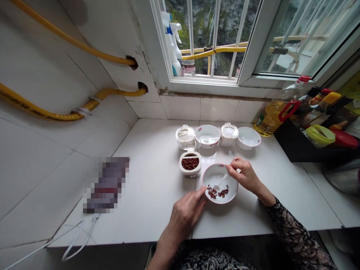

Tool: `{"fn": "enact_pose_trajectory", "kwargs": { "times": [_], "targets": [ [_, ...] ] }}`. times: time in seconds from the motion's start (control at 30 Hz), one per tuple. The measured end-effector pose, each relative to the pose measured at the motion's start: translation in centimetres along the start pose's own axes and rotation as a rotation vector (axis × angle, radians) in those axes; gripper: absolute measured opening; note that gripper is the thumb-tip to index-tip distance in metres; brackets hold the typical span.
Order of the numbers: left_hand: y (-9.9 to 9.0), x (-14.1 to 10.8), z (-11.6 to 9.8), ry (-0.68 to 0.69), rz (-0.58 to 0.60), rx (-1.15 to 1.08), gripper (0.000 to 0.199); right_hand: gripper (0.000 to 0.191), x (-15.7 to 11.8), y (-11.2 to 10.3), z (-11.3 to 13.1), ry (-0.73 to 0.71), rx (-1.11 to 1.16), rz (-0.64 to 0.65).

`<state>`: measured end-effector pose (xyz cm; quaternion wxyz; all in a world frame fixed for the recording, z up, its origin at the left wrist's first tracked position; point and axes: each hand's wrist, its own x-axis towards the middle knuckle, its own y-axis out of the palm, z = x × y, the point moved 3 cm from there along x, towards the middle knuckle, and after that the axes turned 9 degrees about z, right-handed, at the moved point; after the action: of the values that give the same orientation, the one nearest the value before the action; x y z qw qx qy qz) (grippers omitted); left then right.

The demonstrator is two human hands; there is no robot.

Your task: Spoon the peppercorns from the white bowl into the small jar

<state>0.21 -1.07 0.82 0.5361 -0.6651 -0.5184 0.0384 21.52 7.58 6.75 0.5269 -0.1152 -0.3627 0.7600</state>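
Observation:
A white bowl (218, 168) with a pink rim stands on the tiled counter and holds reddish-brown peppercorns (213, 193) in its lower part. My left hand (187, 212) grips the bowl's left edge. Pinched in my right hand (244, 175) is a white spoon (222, 182), whose tip rests among the peppercorns. Just left of the bowl, an open white jar (190, 164) is full of the same peppercorns. Behind are a jar with a raised clear lid (185, 138), a white bowl (207, 137), another jar (228, 134) and a second white bowl (249, 138).
At the right back stand an oil bottle (271, 112) and a black rack (292, 144) with several bottles. A blurred dark object (108, 183) and a white cable (81, 243) lie on the left. Yellow hoses (56, 112) run along the wall beside a barred window.

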Motion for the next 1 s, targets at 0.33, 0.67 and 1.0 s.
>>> {"fn": "enact_pose_trajectory", "kwargs": {
  "times": [0.33,0.67,1.0],
  "targets": [
    [0.0,0.0,0.0,0.006,0.001,0.015,0.042,0.054,0.2,0.0,-0.9,0.131,0.117,-0.064],
    [-0.1,-0.1,0.0,0.028,-0.001,0.008,0.043,0.057,2.1,-0.9,-1.0,0.177,0.312,-0.161],
    [0.1,-0.3,0.2,0.037,-0.021,0.000,0.043,0.045,6.8,0.3,6.0,-0.359,-0.404,-0.302]
  ]
}}
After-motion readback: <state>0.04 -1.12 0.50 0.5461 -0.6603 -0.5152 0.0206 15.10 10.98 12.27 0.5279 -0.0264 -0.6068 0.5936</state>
